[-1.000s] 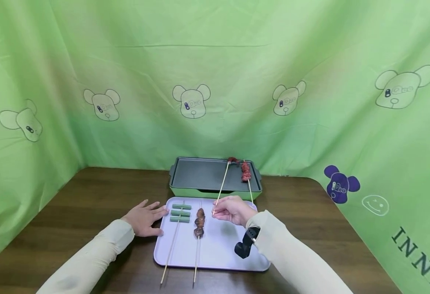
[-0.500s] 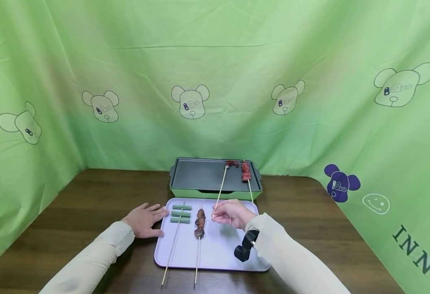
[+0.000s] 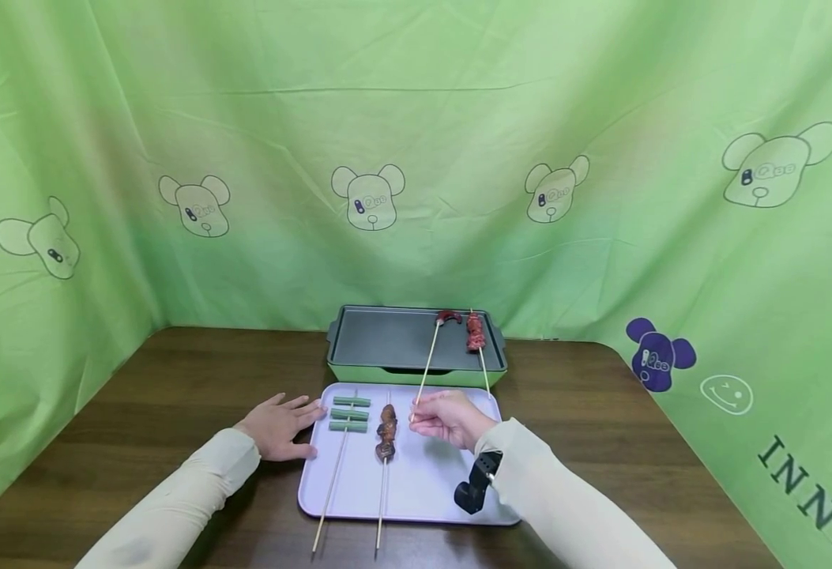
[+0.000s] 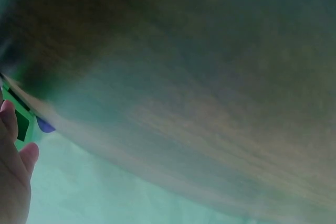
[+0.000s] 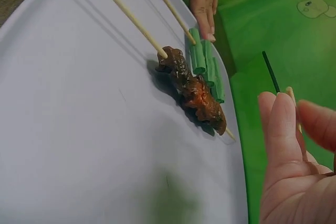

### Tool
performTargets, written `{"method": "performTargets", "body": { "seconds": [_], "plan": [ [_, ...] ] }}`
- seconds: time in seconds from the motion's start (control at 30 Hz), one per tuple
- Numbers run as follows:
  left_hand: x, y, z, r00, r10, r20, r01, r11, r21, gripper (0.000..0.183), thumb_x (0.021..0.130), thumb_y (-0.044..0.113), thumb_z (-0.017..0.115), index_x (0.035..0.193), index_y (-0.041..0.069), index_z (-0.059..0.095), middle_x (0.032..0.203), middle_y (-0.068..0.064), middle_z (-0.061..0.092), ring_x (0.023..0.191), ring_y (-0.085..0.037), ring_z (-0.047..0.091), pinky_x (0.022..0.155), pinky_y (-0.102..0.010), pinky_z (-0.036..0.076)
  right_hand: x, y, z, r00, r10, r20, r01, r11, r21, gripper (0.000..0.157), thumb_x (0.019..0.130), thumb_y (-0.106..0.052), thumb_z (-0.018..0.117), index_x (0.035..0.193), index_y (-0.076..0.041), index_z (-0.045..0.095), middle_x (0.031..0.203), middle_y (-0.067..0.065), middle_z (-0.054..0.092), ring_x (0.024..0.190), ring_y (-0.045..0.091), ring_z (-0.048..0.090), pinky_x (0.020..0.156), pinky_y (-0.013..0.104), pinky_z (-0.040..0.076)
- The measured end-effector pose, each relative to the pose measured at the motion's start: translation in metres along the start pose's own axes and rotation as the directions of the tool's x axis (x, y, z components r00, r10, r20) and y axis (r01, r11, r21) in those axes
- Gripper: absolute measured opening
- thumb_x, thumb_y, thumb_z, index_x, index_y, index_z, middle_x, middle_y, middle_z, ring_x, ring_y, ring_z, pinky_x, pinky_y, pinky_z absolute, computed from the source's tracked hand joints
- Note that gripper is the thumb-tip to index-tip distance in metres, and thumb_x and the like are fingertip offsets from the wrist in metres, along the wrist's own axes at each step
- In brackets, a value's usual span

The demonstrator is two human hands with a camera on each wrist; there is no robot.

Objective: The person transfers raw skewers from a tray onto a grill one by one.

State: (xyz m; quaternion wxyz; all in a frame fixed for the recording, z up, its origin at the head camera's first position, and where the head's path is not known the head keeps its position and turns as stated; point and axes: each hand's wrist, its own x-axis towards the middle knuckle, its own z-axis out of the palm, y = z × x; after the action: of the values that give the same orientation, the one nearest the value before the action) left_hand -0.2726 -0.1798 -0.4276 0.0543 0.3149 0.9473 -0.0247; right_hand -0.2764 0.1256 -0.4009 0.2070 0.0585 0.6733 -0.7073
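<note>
In the head view my right hand (image 3: 451,417) pinches the lower end of a skewer (image 3: 427,367) above the lilac tray (image 3: 451,494). A dark red, curved piece (image 3: 448,317) tips that skewer, over the grill plate (image 3: 387,340); whether it touches the plate I cannot tell. To its right, a red meat skewer (image 3: 476,332) lies on the plate, its stick pointing toward me. My left hand (image 3: 282,427) has its fingers spread at the tray's left edge. On the tray lie a green vegetable skewer (image 3: 349,413) and a browned meat skewer (image 5: 194,90).
The green-sided grill (image 3: 359,371) stands directly behind the tray on a brown wooden table (image 3: 600,427). Both tray skewers overhang the tray's front edge. A green printed cloth (image 3: 444,261) encloses the back and sides. The left wrist view is mostly blurred.
The curved red piece has come down slightly toward me over the plate, and my right hand has shifted a little nearer. The left hand stays in place.
</note>
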Motion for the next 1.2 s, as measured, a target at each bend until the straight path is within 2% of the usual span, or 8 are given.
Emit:
{"method": "performTargets", "body": {
  "seconds": [0.27,0.4,0.57,0.77,1.07,1.2],
  "plan": [
    [-0.001,0.001,0.000,1.000,-0.004,-0.004,0.004,1.000,0.007,0.073,0.091,0.058,0.048,0.145,0.009,0.046,0.148,-0.008,0.047,0.137,-0.032,0.041,0.109,-0.057,0.030,-0.010,0.002,-0.002,0.999,0.038,0.010,-0.037,0.998,-0.060,0.043,0.099,-0.019,0.056,0.125,0.014,0.049,0.067,0.004,0.065,0.055,0.008,0.065,0.056,0.018,0.054],
    [-0.002,0.001,-0.001,1.000,-0.005,-0.010,0.005,1.000,0.008,0.073,0.090,0.057,0.049,0.144,0.009,0.047,0.147,-0.009,0.048,0.137,-0.032,0.041,0.109,-0.057,0.030,-0.015,0.006,-0.002,0.997,0.066,0.033,-0.062,0.994,-0.089,0.044,0.099,-0.025,0.056,0.122,0.013,0.051,0.068,0.005,0.065,0.057,0.009,0.066,0.057,0.018,0.054],
    [-0.002,0.000,0.000,1.000,-0.004,-0.016,0.004,1.000,0.014,0.073,0.090,0.057,0.049,0.144,0.008,0.047,0.147,-0.009,0.048,0.137,-0.032,0.042,0.109,-0.057,0.030,-0.022,0.014,-0.001,0.990,0.105,0.094,-0.093,0.988,-0.121,0.044,0.100,-0.024,0.054,0.121,0.015,0.053,0.067,0.005,0.065,0.056,0.009,0.066,0.057,0.019,0.055],
    [-0.001,0.000,0.001,1.000,-0.003,-0.014,0.004,1.000,0.013,0.073,0.090,0.057,0.048,0.144,0.008,0.047,0.147,-0.009,0.048,0.137,-0.032,0.042,0.109,-0.057,0.030,-0.032,0.026,0.002,0.971,0.160,0.176,-0.131,0.977,-0.166,0.032,0.100,-0.022,0.053,0.107,0.009,0.060,0.066,0.005,0.064,0.054,0.008,0.065,0.055,0.018,0.054],
    [0.000,0.000,0.001,1.000,0.004,-0.009,-0.004,1.000,0.010,0.072,0.091,0.055,0.050,0.144,0.007,0.046,0.147,-0.010,0.048,0.137,-0.033,0.042,0.108,-0.058,0.030,-0.043,0.040,0.008,0.957,0.193,0.217,-0.149,0.967,-0.205,0.025,0.098,-0.017,0.056,0.100,0.007,0.064,0.063,0.004,0.063,0.052,0.007,0.063,0.052,0.016,0.053],
    [0.000,0.000,0.001,1.000,-0.004,-0.005,0.004,1.000,0.002,0.072,0.090,0.055,0.050,0.144,0.008,0.046,0.147,-0.010,0.048,0.137,-0.033,0.041,0.109,-0.058,0.029,-0.048,0.046,0.013,0.943,0.235,0.236,-0.171,0.949,-0.264,0.020,0.097,-0.016,0.058,0.093,0.003,0.065,0.060,0.002,0.063,0.050,0.008,0.063,0.050,0.016,0.052]
  ]
}}
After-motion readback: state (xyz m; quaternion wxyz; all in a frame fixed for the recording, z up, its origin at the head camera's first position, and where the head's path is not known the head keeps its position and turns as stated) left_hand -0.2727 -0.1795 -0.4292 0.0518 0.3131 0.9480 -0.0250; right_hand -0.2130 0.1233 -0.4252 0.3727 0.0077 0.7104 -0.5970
